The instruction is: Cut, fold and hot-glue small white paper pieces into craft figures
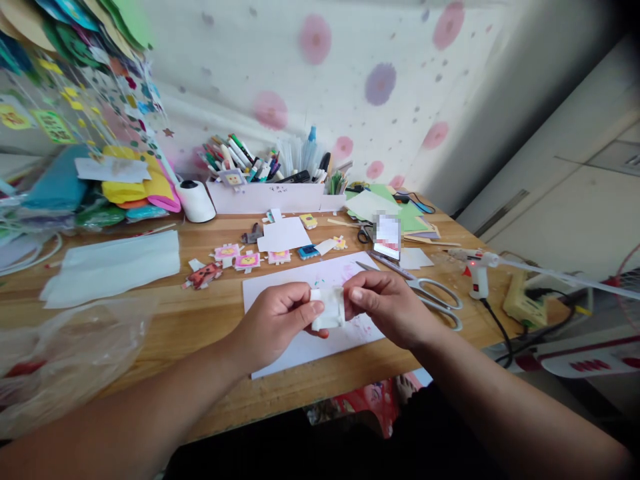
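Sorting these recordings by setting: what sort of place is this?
Most likely a craft desk, perhaps at home: a glue gun, scissors and a pen-filled box sit on the wooden table.

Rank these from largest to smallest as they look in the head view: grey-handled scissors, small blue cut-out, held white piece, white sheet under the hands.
1. White sheet
2. Grey-handled scissors
3. Held white piece
4. Small blue cut-out

Room over white sheet (293, 353), scissors (417, 285) rightward
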Available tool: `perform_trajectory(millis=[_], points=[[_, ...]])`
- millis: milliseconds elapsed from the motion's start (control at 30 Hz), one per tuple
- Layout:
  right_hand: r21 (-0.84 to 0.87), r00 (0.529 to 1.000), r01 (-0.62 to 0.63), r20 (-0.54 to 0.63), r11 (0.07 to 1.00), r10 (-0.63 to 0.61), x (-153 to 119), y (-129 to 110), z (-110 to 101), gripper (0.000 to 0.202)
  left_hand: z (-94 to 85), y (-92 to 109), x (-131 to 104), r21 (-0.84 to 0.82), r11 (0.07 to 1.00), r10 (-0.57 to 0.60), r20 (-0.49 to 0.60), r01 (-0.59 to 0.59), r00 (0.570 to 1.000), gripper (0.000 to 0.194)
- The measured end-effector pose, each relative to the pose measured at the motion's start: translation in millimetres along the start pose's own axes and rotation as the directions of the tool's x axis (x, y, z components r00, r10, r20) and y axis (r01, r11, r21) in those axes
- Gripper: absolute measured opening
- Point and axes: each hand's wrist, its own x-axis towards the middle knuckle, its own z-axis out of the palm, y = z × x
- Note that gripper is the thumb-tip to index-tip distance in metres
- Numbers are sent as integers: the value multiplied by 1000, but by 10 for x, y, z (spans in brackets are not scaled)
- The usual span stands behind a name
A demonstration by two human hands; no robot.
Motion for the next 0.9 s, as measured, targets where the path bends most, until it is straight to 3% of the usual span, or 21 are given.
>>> perform_trajectory(millis=[200,400,467,567,667,900], points=[[-68,998,51,-25,996,-52,17,19,22,16,3,-23,5,-19,1000,-1,58,2,998,21],[-293,977,115,-141,949,-162,46,49,108,15,22,-32,-6,19,1000,-16,87,14,996,22],[-217,985,95,-123,972,-123,43,56,100,16,13,-47,-3,-21,999,-28,77,30,997,21],[-14,1000,-12,26,1000,12,8,74,46,23,-6,-87,14,-141,989,-45,60,53,997,20],[4,986,-97,139,995,96,-44,102,0,24,-19,-138,34,-258,964,-45,51,57,998,19],[-89,997,-59,42,994,63,-91,141,54,23,0,-164,32,-250,968,-12,0,12,1000,23]])
